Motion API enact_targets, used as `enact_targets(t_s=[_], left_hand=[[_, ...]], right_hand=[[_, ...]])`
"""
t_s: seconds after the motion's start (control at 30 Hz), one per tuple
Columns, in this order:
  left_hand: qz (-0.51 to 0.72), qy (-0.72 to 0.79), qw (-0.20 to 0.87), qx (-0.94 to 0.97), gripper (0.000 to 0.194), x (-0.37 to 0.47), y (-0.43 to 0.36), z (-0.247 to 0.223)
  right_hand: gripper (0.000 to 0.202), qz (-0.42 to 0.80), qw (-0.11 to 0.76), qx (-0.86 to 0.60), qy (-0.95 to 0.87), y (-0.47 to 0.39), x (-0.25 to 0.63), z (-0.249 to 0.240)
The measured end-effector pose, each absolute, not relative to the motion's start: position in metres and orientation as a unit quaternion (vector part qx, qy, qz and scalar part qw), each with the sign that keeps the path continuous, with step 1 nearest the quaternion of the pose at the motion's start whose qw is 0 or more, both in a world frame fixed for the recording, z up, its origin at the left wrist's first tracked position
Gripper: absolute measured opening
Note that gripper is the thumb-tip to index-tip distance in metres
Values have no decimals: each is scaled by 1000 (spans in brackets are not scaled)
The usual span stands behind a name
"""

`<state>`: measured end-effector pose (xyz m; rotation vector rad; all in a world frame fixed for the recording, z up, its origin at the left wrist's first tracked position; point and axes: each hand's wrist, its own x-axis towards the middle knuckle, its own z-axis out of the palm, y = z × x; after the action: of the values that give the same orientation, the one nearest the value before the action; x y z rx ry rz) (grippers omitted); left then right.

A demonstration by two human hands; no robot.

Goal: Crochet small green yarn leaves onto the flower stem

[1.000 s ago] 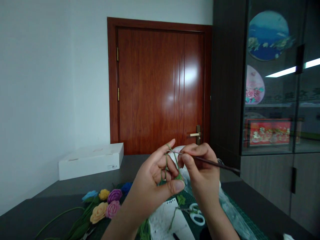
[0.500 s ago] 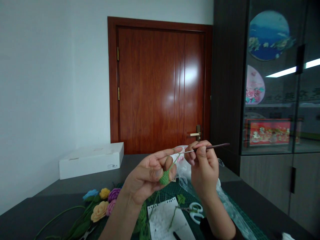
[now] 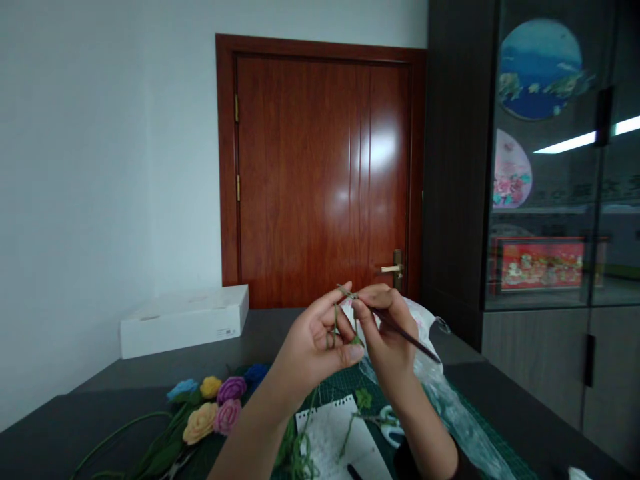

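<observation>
My right hand point(image 3: 387, 330) is closed round a crochet hook point(image 3: 407, 335), whose dark handle slants down to the right. The hook's thin tip lies by my left index fingertip, with green yarn point(image 3: 335, 317) looped on it. My left hand point(image 3: 323, 337) pinches a small green crocheted piece point(image 3: 357, 341) between thumb and fingers, and most of that piece is hidden. Yarn also winds round the left fingers. Below, a heap of loose green yarn point(image 3: 300, 450) lies beside a notepad point(image 3: 333, 427).
Crocheted flowers point(image 3: 200, 423) lie at the left on the dark table point(image 3: 90, 400). Scissors point(image 3: 393, 427), a pen point(image 3: 354, 472) and a small green crocheted piece point(image 3: 363, 399) lie near the notepad on a green cutting mat point(image 3: 500, 443). Clear plastic bags point(image 3: 450, 393) are at the right; a white box point(image 3: 185, 323) stands behind.
The crochet hook has swung from nearly level to sloping down rightward. My right hand has moved left, close to my left hand. The green piece has turned mostly out of sight behind my left thumb.
</observation>
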<state>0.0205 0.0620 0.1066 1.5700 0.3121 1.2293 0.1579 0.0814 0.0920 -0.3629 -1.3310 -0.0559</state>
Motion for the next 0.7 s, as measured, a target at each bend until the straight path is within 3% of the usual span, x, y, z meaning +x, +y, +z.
enact_targets(t_s=[0.1, 0.4, 0.53, 0.6, 0.7], left_hand=[[528, 161, 496, 671, 99, 25, 60, 106], [506, 99, 577, 634, 92, 22, 58, 108], [487, 65, 602, 629, 94, 16, 60, 109], [482, 65, 598, 637, 95, 12, 64, 109], [493, 80, 574, 649, 95, 10, 69, 106]], right_hand=[[15, -160, 729, -180, -641, 83, 167, 90], [20, -183, 783, -132, -579, 85, 156, 80], [12, -30, 807, -96, -583, 78, 159, 89], [14, -8, 801, -119, -587, 76, 165, 94], [11, -157, 743, -176, -626, 75, 174, 96]])
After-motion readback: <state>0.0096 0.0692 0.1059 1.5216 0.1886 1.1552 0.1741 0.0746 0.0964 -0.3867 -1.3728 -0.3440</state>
